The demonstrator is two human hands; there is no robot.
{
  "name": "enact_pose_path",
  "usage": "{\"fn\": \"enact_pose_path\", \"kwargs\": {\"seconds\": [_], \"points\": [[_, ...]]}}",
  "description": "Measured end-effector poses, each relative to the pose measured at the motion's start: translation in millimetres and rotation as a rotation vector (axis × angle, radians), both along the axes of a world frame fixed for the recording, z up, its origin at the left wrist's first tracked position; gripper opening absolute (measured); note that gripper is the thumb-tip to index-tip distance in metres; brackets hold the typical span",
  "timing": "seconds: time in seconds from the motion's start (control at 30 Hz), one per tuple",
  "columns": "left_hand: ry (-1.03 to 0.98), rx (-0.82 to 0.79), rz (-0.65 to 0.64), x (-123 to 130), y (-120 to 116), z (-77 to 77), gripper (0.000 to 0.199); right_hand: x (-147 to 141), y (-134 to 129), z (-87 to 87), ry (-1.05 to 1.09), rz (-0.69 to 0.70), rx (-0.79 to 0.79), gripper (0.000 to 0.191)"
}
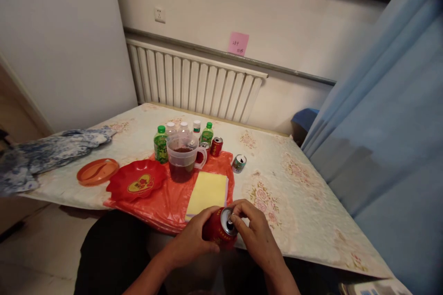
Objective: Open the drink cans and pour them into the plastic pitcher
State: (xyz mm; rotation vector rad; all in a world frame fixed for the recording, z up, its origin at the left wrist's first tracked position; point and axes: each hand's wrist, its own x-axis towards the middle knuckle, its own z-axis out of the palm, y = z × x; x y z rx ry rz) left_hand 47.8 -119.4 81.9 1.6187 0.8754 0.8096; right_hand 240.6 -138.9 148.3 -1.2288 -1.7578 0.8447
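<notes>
My left hand (195, 235) is wrapped around the side of a red drink can (220, 229) at the table's front edge. The can tilts so its silver top faces right, and a dark opening shows in it. My right hand (254, 228) has thumb and forefinger pinched on the pull tab (231, 218) of that can. Just beyond the can lies a stack of yellow paper (207, 192) on a red plastic bag (175, 205). A clear measuring jug (182, 159) with dark brown liquid stands behind the paper.
A red scalloped plate (119, 183) and an orange lid (90, 173) lie left. Behind the jug stand green-capped bottles (161, 145), white-capped bottles (196, 128) and another red can (216, 146). A small opened can (239, 163) stands right. Blue curtain (391, 101) hangs at right.
</notes>
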Motion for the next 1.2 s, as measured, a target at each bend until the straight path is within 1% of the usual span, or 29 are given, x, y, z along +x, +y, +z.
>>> {"fn": "enact_pose_path", "kwargs": {"seconds": [0.27, 0.47, 0.53, 0.7, 0.83, 0.97, 1.03, 1.13, 1.2], "points": [[-0.003, -0.002, 0.004, -0.9, -1.3, 1.1, 0.079, -2.8, -0.7, -4.6, 0.030, -0.013, 0.018, 0.013], [-0.005, -0.014, 0.007, -0.6, -1.5, -0.4, 0.079, -5.2, -2.2, -3.9, 0.026, -0.034, 0.008, 0.014], [-0.005, -0.029, 0.003, -1.5, -1.5, 0.4, 0.080, -5.6, -2.1, -3.5, 0.024, -0.033, 0.001, 0.014], [0.021, -0.086, -0.061, -6.3, -2.2, 2.6, 0.086, -6.3, 0.2, -3.6, 0.015, -0.021, -0.030, 0.013], [0.066, -0.085, -0.045, -11.2, -2.3, 3.0, 0.091, -9.2, 5.0, -6.8, 0.007, -0.010, -0.061, 0.013], [0.040, -0.075, -0.034, -18.8, 0.3, 2.4, 0.087, -16.5, 14.6, -11.9, -0.008, 0.004, -0.079, 0.013], [0.008, -0.084, -0.020, -23.6, 2.0, 0.5, 0.087, -21.4, 22.9, -13.3, -0.017, 0.034, -0.091, 0.014], [-0.048, -0.115, 0.020, -32.0, 4.3, -5.8, 0.086, -28.6, 44.6, -15.3, 0.011, 0.089, -0.108, 0.013], [-0.076, -0.146, 0.069, -38.5, 5.8, -11.7, 0.085, -33.2, 67.2, -19.5, 0.059, 0.076, -0.098, 0.012]]}}
